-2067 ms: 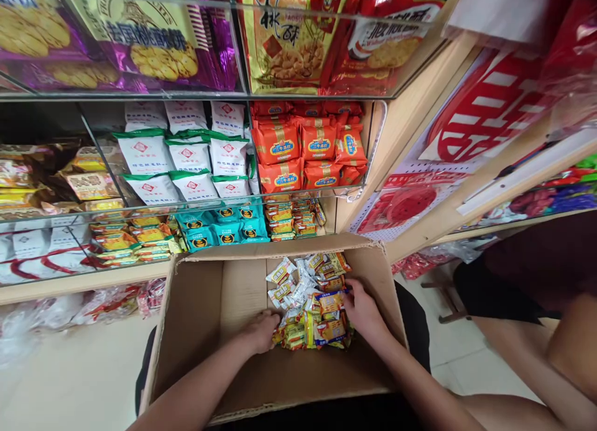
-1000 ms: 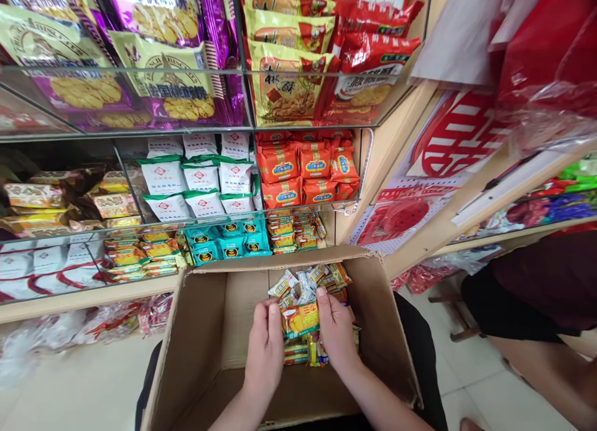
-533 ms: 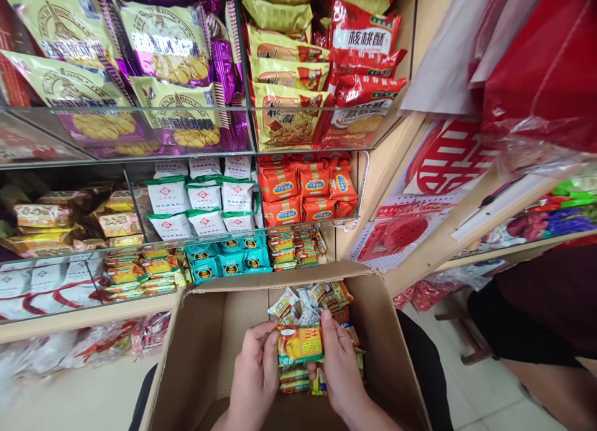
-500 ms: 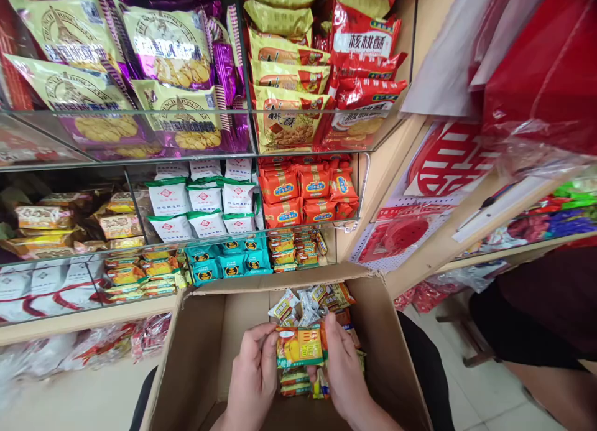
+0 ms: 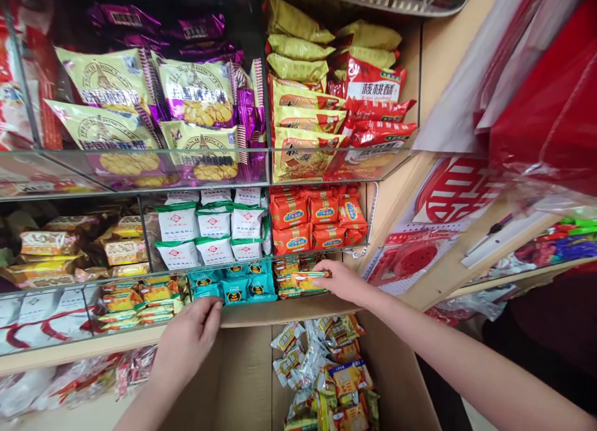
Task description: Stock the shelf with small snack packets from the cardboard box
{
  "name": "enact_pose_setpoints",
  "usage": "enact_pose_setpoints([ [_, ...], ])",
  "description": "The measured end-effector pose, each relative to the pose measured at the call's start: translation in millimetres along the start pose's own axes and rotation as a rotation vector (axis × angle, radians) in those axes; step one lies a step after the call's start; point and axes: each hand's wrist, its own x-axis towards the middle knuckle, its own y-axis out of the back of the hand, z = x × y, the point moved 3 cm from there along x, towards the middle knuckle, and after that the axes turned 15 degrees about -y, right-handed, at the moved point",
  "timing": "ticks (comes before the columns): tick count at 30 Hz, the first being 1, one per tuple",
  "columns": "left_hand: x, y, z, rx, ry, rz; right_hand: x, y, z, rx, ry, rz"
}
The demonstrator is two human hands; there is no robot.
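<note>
My right hand (image 5: 344,283) reaches to the bottom shelf, its fingers closed on the end of a small orange-and-yellow biscuit packet (image 5: 305,280). That packet lies against other small orange packets (image 5: 285,267) in the rightmost compartment. My left hand (image 5: 190,331) is by the near edge of the shelf, below the teal packets (image 5: 236,288) and at the left of the cardboard box (image 5: 247,375). Its fingers are curled in, and I cannot make out what is in them. Several loose wrapped snacks (image 5: 347,378) lie in the box under my right arm.
Upper shelves hold purple-and-cream biscuit bags (image 5: 198,101), red walnut shortbread bags (image 5: 375,86) and red packets (image 5: 289,213), behind a clear shelf lip (image 5: 186,170). Red bags (image 5: 545,114) hang on the right. A dark-clothed person (image 5: 545,331) is at the far right.
Both hands have moved apart from above the box. My right hand has carried a packet up to the bottom shelf; my left has gone left to its edge. The view has tilted up.
</note>
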Motion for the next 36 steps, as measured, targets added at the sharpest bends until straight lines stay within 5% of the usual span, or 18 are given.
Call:
enact_pose_setpoints([
  [5, -4, -17, 2, 0.158, -0.004, -0.088, 52, -46, -11, -0.149, -0.068, -0.039],
  [11, -7, -15, 5, 0.191, -0.016, -0.087, 66, -70, -16, -0.250, -0.173, -0.025],
  [29, -7, -17, 7, 0.270, -0.054, -0.095, 66, -70, -2, -0.235, -0.194, 0.042],
  [36, -2, -16, 9, 0.292, -0.046, -0.166, 45, -39, -23, -0.311, -0.062, 0.004],
])
